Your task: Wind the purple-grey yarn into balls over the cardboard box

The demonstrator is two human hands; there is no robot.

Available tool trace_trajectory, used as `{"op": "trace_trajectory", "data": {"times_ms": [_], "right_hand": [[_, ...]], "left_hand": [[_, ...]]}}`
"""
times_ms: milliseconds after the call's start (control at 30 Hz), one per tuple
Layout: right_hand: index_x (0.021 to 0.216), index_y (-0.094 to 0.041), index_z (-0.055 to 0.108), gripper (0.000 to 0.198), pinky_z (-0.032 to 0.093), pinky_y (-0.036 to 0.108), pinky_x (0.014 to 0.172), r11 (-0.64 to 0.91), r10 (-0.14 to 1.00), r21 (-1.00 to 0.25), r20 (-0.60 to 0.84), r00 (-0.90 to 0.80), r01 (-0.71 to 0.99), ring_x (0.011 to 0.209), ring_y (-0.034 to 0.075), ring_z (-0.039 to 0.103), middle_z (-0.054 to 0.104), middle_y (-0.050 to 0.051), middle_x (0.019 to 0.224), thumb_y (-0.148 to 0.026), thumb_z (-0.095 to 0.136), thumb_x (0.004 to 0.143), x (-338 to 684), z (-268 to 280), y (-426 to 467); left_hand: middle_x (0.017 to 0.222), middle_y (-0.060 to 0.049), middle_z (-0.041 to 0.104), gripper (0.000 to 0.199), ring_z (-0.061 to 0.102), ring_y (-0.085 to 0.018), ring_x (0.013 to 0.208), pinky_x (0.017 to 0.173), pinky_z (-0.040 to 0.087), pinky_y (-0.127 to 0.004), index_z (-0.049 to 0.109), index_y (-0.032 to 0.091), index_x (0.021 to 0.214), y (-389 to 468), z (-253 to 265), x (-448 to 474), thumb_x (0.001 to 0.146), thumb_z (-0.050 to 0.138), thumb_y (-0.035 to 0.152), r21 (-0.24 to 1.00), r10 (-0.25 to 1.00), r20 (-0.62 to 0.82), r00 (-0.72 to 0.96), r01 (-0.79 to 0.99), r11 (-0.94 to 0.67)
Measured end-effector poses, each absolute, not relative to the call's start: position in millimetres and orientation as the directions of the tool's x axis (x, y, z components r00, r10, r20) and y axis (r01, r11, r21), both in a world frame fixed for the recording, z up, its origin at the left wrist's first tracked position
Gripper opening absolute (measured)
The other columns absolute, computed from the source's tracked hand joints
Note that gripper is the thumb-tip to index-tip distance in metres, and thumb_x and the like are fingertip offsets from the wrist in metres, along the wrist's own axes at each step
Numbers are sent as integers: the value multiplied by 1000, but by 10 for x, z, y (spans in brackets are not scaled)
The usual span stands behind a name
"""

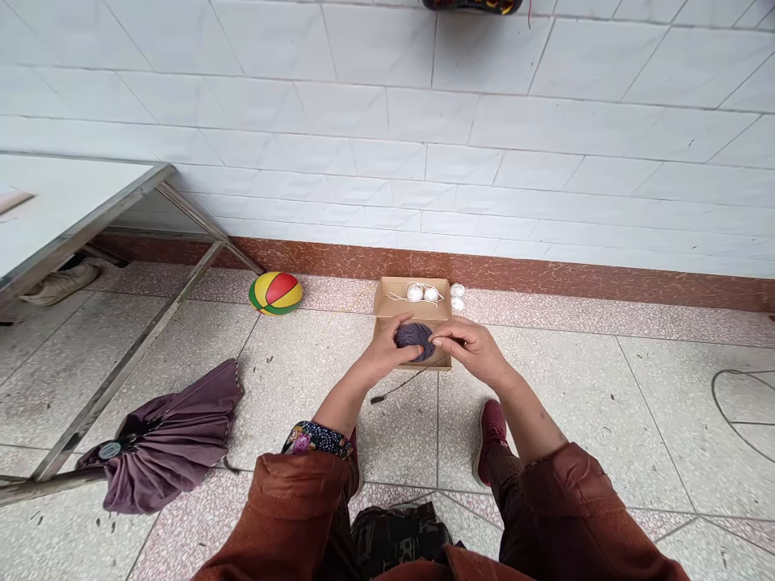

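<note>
My left hand (pixel 381 355) cups a dark purple-grey ball of yarn (pixel 413 338) from the left and below. My right hand (pixel 472 343) touches the ball's right side, its fingertips pinched on the yarn. Both hands hover over the near end of an open cardboard box (pixel 387 303) on the tiled floor. A dark strand (pixel 396 389) trails from the ball down to the floor. Small white balls of thread (pixel 422 293) lie at the box's far end.
A red, yellow and green ball (pixel 275 292) rests by the wall at left. A folded purple umbrella (pixel 166 440) lies at lower left beside a metal table's legs (pixel 130 359). A shoe (pixel 57 284) sits under the table. A wire loop (pixel 735 399) lies at right.
</note>
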State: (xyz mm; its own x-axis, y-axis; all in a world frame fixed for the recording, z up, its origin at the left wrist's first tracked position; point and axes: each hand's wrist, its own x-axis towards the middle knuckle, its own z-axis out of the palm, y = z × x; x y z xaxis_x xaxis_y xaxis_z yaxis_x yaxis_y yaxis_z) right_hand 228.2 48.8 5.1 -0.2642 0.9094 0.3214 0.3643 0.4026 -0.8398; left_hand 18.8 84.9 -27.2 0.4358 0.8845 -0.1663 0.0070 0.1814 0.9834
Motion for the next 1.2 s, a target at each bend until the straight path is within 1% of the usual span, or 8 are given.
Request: {"op": "trace_trajectory", "data": {"times_ms": [100,233,333,500,733,933,1100,1200], "right_hand": [[90,-25,72,14,49,32,74,377,925,-844,326,-193,382,79,18,62,68,2,82,-31,60,95,2289,-9,527],[90,-23,70,17,48,31,77,313,949,-859,275,-151,405,82,18,63,69,2,85,-28,56,96,2285,-109,571],[89,-22,69,18,47,30,76,279,959,-854,228,-165,440,82,18,63,69,3,85,-26,53,96,2271,-179,579],[88,-21,68,19,48,31,79,313,943,-846,221,-250,432,86,18,64,71,4,91,-26,52,97,2226,-214,562],[92,-21,71,15,48,28,69,320,916,-875,187,-355,364,74,15,62,70,2,84,-30,58,94,2205,-57,499],[89,-23,73,15,49,29,70,319,935,-887,238,-262,334,76,16,63,71,2,84,-31,60,93,2223,31,489],[88,-24,73,15,49,32,75,345,938,-852,308,-156,393,80,18,63,70,3,83,-30,60,93,2264,-59,547],[91,-25,72,16,50,33,78,319,948,-862,293,-127,395,83,19,63,70,3,86,-30,57,95,2270,-138,570]], "left_hand": [[125,-9,62,81,56,-30,118,103,39,-47,45,26,144,788,-206,195,70,79,27,977,766,-173,619,10,212],[141,-10,55,72,49,-31,131,109,35,-47,52,29,141,729,-125,194,73,77,32,909,679,-63,731,-238,341],[137,-12,57,66,53,-33,128,105,41,-46,58,25,134,729,-120,188,72,78,35,798,699,-64,712,-384,464],[128,-12,64,62,58,-29,120,98,47,-41,59,21,127,793,-166,193,70,80,34,733,852,-149,501,-523,435],[114,-7,67,44,63,-20,95,75,49,-30,62,21,113,845,-222,237,77,76,42,848,882,-318,348,-312,428],[114,-8,67,52,60,-26,107,94,45,-38,63,21,117,805,-214,247,72,80,39,976,897,-213,387,49,211],[140,-8,57,60,51,-29,127,101,41,-41,56,29,135,740,-210,234,79,74,39,952,759,-177,627,-85,293],[142,-10,54,58,56,-29,121,94,46,-39,56,28,136,722,-192,247,82,69,44,878,708,-110,698,-266,398]]}}
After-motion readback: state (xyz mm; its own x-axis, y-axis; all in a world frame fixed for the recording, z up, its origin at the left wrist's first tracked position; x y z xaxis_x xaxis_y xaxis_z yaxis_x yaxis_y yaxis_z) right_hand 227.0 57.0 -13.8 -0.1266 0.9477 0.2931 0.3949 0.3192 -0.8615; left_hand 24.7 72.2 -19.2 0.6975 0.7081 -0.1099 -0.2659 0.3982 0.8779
